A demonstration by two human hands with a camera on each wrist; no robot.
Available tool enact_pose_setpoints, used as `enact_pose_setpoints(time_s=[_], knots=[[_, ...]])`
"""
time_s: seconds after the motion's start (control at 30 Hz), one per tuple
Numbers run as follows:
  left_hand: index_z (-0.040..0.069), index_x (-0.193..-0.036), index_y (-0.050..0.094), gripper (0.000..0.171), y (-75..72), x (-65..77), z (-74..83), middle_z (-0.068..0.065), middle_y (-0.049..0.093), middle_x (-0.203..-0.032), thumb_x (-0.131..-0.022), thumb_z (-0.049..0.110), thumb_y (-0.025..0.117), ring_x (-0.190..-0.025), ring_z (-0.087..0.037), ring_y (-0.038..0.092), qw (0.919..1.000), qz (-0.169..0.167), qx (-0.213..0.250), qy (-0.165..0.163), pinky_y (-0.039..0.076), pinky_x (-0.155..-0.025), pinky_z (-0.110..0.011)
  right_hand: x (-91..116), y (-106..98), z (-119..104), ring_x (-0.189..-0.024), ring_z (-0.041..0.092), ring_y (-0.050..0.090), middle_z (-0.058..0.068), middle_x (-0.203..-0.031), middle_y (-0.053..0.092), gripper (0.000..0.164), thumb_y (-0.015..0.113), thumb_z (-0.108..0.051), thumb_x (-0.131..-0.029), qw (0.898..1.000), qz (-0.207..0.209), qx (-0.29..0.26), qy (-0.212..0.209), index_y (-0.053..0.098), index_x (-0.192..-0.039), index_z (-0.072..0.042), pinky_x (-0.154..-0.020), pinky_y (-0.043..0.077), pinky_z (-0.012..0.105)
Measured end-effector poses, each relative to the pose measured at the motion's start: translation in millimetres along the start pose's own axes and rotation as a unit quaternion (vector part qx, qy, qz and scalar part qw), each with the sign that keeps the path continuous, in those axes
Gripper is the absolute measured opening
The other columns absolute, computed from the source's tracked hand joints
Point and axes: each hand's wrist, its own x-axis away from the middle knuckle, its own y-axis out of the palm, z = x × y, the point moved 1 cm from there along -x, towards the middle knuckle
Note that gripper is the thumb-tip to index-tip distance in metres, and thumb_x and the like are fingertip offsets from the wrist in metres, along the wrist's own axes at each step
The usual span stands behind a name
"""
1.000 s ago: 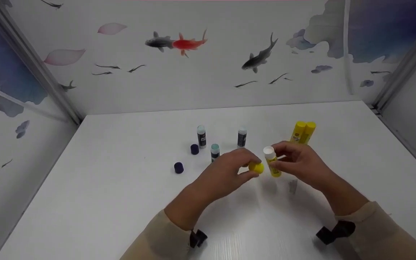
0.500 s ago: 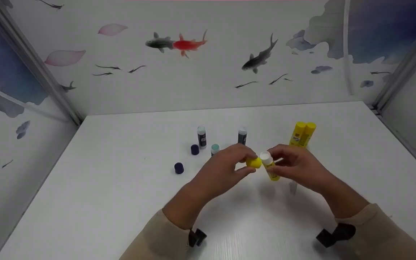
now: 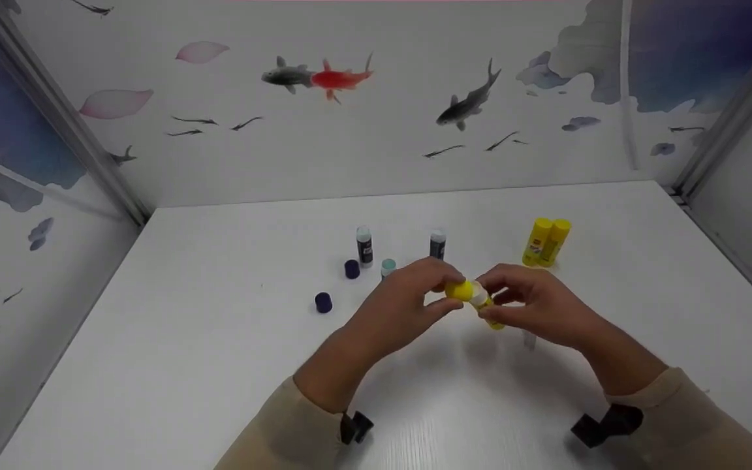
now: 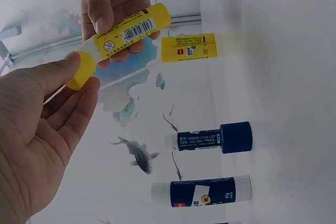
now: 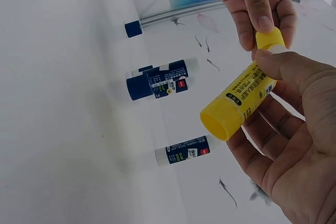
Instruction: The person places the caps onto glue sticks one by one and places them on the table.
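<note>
Over the table, my left hand [image 3: 402,303] pinches a yellow cap [image 3: 459,290] between thumb and fingers. My right hand [image 3: 536,300] grips the yellow body of a glue stick [image 5: 241,98], thumb along its side. In the left wrist view the cap [image 4: 82,71] sits at the glue stick's white end, tilted in line with the body, and part of the white collar [image 4: 90,51] still shows between them. The lower end of the stick points away from the left hand.
Two yellow capped glue sticks [image 3: 546,243] stand side by side at the back right. Uncapped dark blue glue sticks [image 3: 364,249] stand further left, one partly hidden behind the left hand. Two dark blue caps [image 3: 323,302] lie near them on the white table [image 3: 187,339]. Printed walls surround it.
The yellow cap and the glue stick, apart one second ago, have come together at the white end. The right hand has moved slightly left and tilted the stick toward the cap.
</note>
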Motion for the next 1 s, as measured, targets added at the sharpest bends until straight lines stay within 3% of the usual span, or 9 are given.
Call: enact_pose_setpoints(time_s=[0.33,0.67,1.0], knots=[[0.019,-0.123,0.070,0.026,0.1,0.6,1.7,0.006,0.068,-0.126,-0.098,0.023,0.072,-0.114,-0.006,0.065,0.9997,-0.020,-0.003,-0.013,0.052,-0.100,-0.014,0,0,0,-0.103,0.012,0.067,-0.010,-0.114,0.070,0.032,0.079,-0.018,-0.093,0.998,-0.006,0.047,-0.030,0.072,-0.122,-0.028,-0.093,0.058,0.023],[0.019,-0.123,0.070,0.025,0.0,0.6,2.5,0.005,0.069,-0.125,-0.098,0.023,0.071,-0.112,-0.006,0.065,0.9996,-0.025,0.000,-0.016,0.052,-0.099,-0.014,3,-2,-6,-0.098,0.012,0.066,-0.011,-0.112,0.069,0.035,0.079,-0.019,-0.093,0.997,-0.005,0.078,-0.028,0.073,-0.125,-0.032,-0.088,0.059,0.024],[0.021,-0.125,0.069,0.026,0.9,-0.5,1.6,0.007,0.069,-0.125,-0.099,0.024,0.071,-0.113,-0.006,0.064,0.9986,-0.045,-0.005,-0.029,0.052,-0.100,-0.014,5,-7,-10,-0.089,0.014,0.063,-0.010,-0.108,0.068,0.038,0.080,-0.021,-0.092,0.995,-0.021,0.100,-0.011,0.074,-0.128,-0.034,-0.074,0.057,0.023]])
